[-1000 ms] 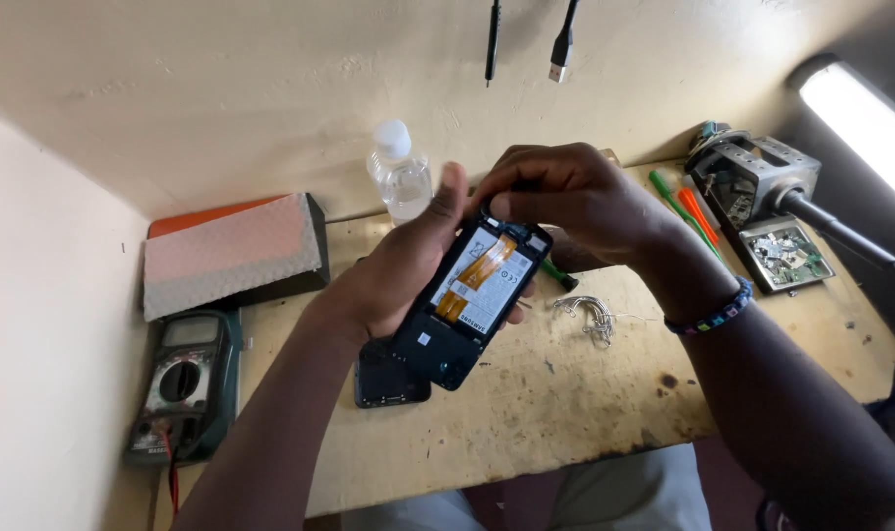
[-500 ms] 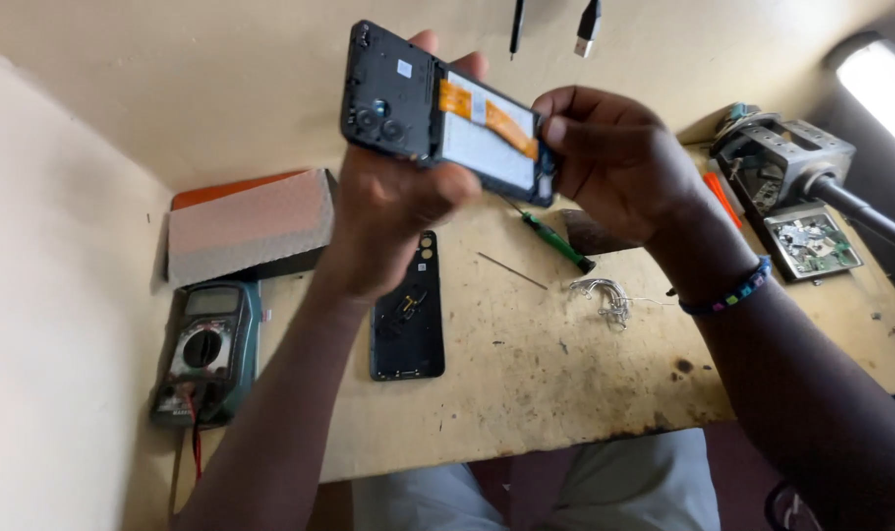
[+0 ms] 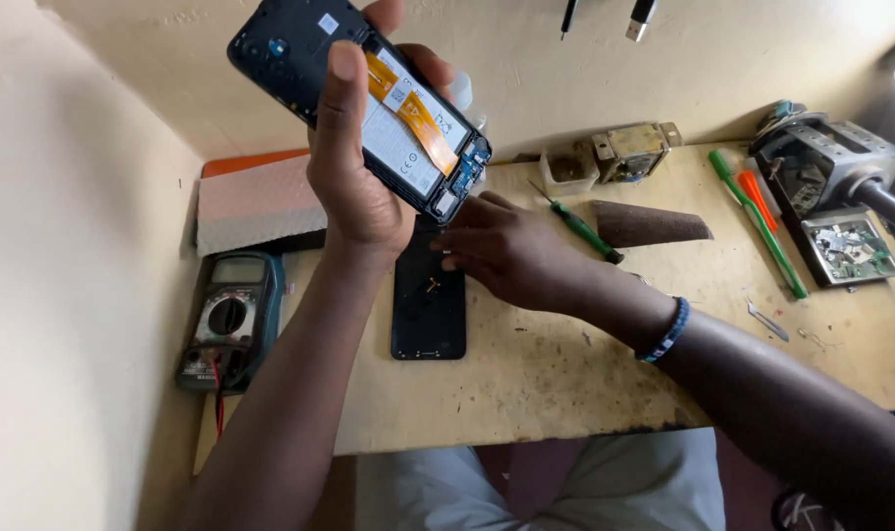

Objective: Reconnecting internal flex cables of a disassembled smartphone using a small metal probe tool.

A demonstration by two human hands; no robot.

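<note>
While back cover was already off, internals stayed exposed:
L hand (image 3: 354,187): clamped on opened phone (image 3: 369,98), raised far-left.
R hand (image 3: 506,251): fingers loosely spread, touching back cover (image 3: 428,310) on bench (image 3: 565,364).
Left: reassembly, cover not refitted.
Vs 0.5 s ago: R hand let go of phone, dropped to bench.

Both arms are bare to above the elbow, with no sleeves in view; the right wrist wears a beaded bracelet (image 3: 664,332) in blue, black and white; light grey trousers (image 3: 555,487) cover the lap; both hands without gloves or rings.
</note>
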